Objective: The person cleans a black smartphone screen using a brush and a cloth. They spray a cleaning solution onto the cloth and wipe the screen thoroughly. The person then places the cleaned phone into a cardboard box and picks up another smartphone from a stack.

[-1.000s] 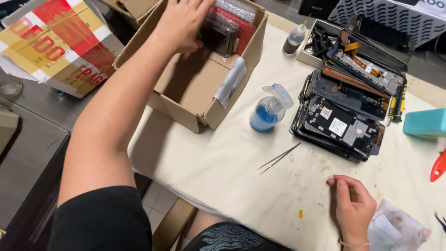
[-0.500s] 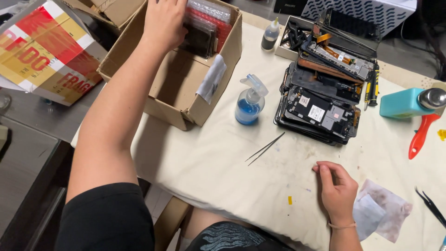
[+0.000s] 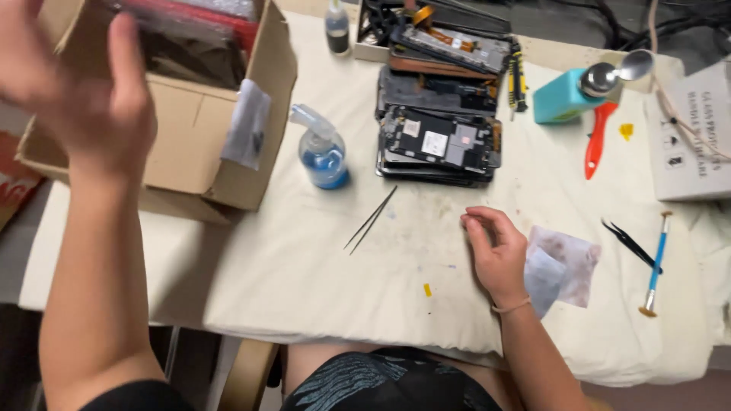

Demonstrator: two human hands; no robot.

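My left hand [image 3: 84,106] is lifted in front of the open cardboard box [image 3: 190,144], blurred, with fingers spread and nothing in it. Red and dark plastic packets [image 3: 190,30] fill the box behind it. My right hand [image 3: 499,255] rests on the white cloth [image 3: 304,274] with fingers loosely curled, holding nothing. It touches the edge of a stained wipe [image 3: 563,262]. Thin metal tweezers [image 3: 371,219] lie on the cloth to its left. A stack of opened phone frames [image 3: 438,144] sits just beyond it.
A blue-liquid spray bottle [image 3: 324,152] stands beside the box. On the right lie a teal dispenser [image 3: 567,95], a red tool [image 3: 594,141], black tweezers [image 3: 630,242], a blue-handled tool [image 3: 656,262] and a white carton [image 3: 689,144]. A small bottle [image 3: 337,27] stands at the back.
My left hand has come up out of the box and now hangs spread in front of it. The view has moved closer and rightward. My right hand stays on the cloth.
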